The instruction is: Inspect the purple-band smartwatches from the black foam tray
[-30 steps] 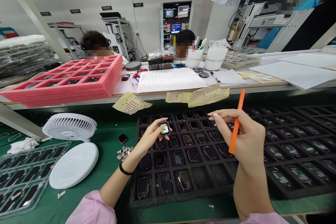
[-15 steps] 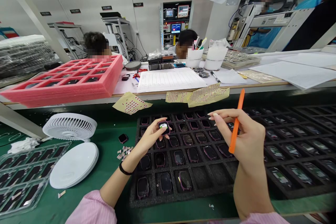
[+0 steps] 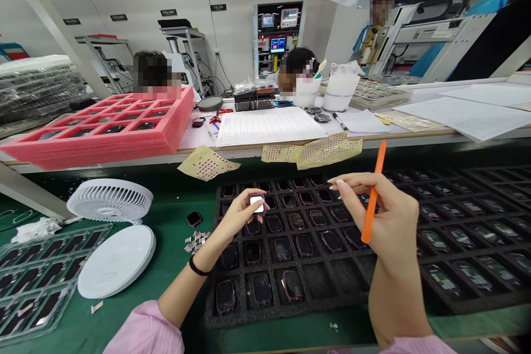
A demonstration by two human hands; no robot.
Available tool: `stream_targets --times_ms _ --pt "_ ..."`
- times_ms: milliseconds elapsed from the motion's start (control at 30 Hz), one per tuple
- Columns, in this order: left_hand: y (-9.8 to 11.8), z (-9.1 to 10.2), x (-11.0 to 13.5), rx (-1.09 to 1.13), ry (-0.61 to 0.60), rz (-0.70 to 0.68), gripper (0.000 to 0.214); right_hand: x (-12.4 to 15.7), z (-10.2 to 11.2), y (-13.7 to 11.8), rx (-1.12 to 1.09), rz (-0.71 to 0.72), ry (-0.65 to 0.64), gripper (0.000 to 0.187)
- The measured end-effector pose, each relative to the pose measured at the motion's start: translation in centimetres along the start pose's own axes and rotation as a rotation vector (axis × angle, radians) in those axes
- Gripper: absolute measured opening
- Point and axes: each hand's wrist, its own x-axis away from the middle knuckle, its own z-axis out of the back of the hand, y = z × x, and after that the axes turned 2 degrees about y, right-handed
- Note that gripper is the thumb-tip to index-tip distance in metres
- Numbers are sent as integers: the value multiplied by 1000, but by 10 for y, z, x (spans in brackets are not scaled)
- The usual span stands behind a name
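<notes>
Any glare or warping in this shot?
Head view: wide-angle warping curves the bench edge and the black foam tray; the smartwatch screen in the left hand looks washed-out white; the top-right corner is dark and blurred.

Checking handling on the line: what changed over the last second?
The left hand turned the smartwatch in its fingers; its screen now shows white, not green. A co-worker behind moved left. The right hand still holds the orange pen; black foam tray unchanged.

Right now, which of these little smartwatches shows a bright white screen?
The smartwatch pinched in the left hand, held above the black foam tray; the ones in the nearest cells look dark.
</notes>
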Motion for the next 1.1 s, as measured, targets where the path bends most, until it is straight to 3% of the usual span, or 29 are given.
stream_targets --times_ms 267,733,1100 --pt "-4 3 -1 -15 -57 -48 57 0 0 0 2 3 -7 6" --pt "0 4 -3 59 56 -4 40 0 0 -1 23 13 -2 7" --pt "-9 6 -5 99 -32 -54 57 0 0 -1 21 2 -8 7"
